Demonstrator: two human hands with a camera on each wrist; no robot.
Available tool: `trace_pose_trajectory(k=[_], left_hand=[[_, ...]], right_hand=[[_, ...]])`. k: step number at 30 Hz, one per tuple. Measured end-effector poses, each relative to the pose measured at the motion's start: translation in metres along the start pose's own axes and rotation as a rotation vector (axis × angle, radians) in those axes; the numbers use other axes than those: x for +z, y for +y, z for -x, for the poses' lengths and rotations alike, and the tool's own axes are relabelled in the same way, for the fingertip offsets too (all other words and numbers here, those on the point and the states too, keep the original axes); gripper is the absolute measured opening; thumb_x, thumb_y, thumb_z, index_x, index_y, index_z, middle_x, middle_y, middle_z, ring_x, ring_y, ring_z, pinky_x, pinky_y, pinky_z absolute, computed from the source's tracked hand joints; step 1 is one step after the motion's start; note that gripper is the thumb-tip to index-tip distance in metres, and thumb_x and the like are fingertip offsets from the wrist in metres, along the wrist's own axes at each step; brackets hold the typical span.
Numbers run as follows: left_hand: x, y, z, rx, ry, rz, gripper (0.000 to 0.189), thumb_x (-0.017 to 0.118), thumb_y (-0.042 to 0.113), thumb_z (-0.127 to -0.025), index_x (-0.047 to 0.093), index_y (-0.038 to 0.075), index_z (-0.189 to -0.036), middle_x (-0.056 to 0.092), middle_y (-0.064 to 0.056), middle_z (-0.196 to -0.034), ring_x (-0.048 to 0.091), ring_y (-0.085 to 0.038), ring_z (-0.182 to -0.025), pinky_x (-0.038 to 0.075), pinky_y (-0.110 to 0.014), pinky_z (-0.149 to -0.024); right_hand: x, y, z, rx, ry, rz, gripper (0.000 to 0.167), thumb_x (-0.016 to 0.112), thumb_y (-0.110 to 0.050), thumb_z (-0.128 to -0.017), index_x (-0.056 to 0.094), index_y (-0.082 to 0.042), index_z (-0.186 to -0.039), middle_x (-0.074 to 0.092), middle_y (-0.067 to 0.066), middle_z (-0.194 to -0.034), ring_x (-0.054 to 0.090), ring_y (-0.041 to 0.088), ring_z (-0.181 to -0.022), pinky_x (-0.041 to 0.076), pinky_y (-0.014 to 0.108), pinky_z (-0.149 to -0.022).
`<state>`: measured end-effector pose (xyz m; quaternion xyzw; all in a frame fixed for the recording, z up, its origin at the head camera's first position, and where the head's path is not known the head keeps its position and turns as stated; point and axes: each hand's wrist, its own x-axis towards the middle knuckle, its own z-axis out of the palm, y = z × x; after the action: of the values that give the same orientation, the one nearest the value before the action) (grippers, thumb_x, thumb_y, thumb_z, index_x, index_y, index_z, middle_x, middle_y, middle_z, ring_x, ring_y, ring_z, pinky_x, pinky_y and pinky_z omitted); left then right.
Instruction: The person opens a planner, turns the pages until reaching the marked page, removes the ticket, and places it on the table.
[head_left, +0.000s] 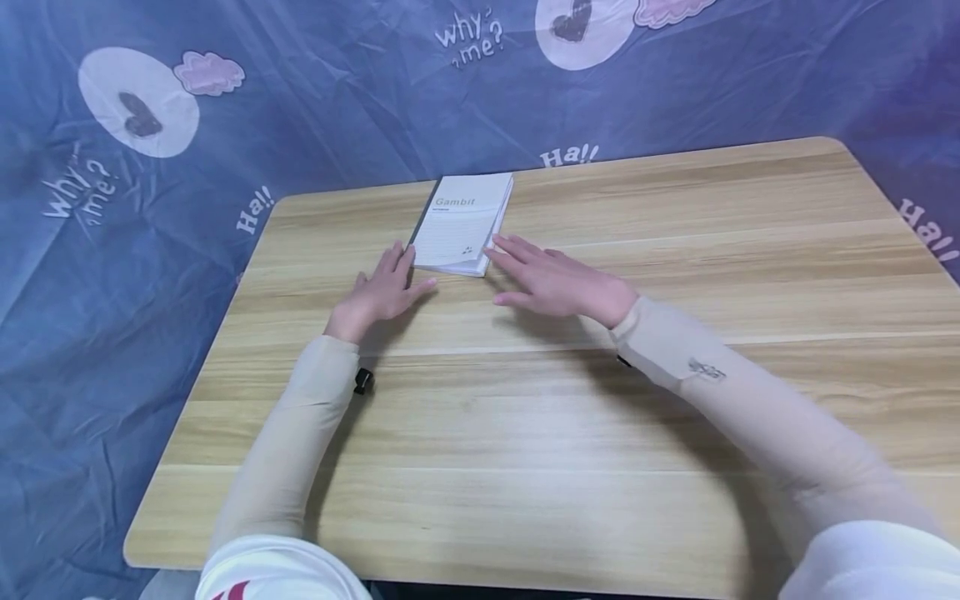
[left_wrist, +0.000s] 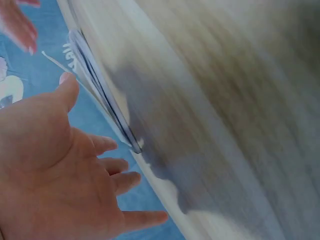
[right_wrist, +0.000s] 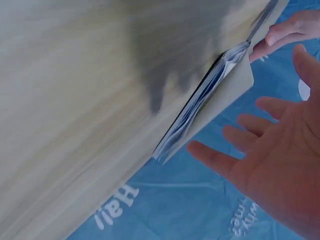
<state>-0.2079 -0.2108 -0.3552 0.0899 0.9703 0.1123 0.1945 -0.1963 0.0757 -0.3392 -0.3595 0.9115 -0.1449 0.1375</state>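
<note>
A notebook [head_left: 461,225] with a white cover, the word "Gambit" and a dark spine lies at the far edge of the wooden table. Its front cover lifts slightly from the pages, which show as a fanned edge in the right wrist view [right_wrist: 207,97]. My left hand [head_left: 380,292] is spread by the notebook's near left corner, fingertips right at the spine. On the other side my right hand [head_left: 558,282] reaches in with fingers extended, its fingertips close to the right edge. Neither hand grips anything.
The wooden table [head_left: 525,433] has rounded corners. Behind it and along its left side hangs a blue printed cloth [head_left: 315,100]. A small black device [head_left: 363,382] sits at the left wrist.
</note>
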Motion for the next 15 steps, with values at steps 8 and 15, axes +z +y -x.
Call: trace_pose_trajectory(k=[8, 15], left_hand=[[0.003, -0.003, -0.01, 0.006, -0.026, 0.002, 0.084, 0.031, 0.059, -0.102, -0.002, 0.006, -0.157, -0.011, -0.016, -0.163, -0.007, -0.031, -0.149, 0.004, -0.067, -0.112], [0.004, -0.004, -0.012, 0.006, -0.035, 0.004, 0.084, 0.03, 0.06, -0.101, -0.003, 0.007, -0.157, -0.012, -0.013, -0.163, -0.008, -0.029, -0.149, 0.004, -0.066, -0.113]], right_hand=[[0.004, -0.003, -0.03, 0.003, -0.044, 0.006, 0.074, 0.049, -0.045, -0.101, 0.016, -0.01, -0.158, 0.005, 0.011, -0.164, 0.004, 0.032, -0.149, 0.019, 0.066, -0.111], [0.01, 0.001, -0.038, 0.026, -0.082, 0.051, 0.073, 0.046, -0.049, -0.101, 0.021, -0.007, -0.157, 0.009, 0.011, -0.163, 0.006, 0.031, -0.149, 0.022, 0.063, -0.111]])
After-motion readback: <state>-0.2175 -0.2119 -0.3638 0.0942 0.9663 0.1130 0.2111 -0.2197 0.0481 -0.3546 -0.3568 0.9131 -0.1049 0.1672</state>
